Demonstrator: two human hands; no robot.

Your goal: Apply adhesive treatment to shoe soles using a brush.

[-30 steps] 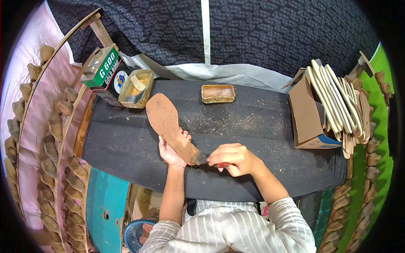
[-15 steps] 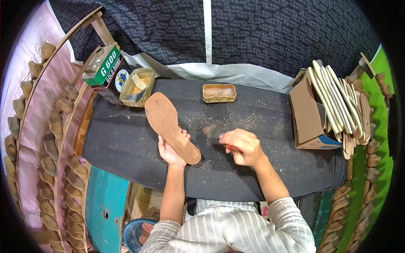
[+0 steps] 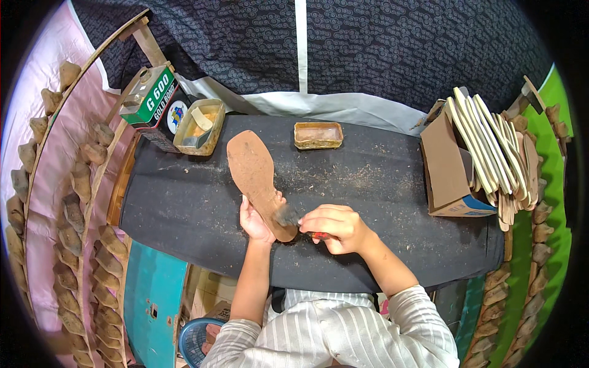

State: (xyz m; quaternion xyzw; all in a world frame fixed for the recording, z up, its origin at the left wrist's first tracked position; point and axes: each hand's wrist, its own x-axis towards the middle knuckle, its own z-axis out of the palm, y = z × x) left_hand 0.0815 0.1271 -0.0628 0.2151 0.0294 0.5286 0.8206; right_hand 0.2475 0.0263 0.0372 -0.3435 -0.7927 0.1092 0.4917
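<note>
A brown shoe sole (image 3: 253, 168) lies slanted on the black table (image 3: 380, 184), toe end pointing away from me. My left hand (image 3: 256, 219) holds the sole at its heel end from the left. My right hand (image 3: 334, 228) is closed on a small brush (image 3: 288, 216) with a reddish handle. The brush bristles touch the heel end of the sole.
An open tin with a scraper (image 3: 197, 126) and a green-topped can (image 3: 150, 98) stand at the back left. A small rectangular tin (image 3: 318, 135) sits at the back middle. A cardboard box of pale soles (image 3: 485, 153) stands at the right. Racks of shoe heels (image 3: 73, 202) line both sides.
My right hand moved the brush away to the right of the sole, then back onto the heel end. The sole turned slightly in my left hand.
</note>
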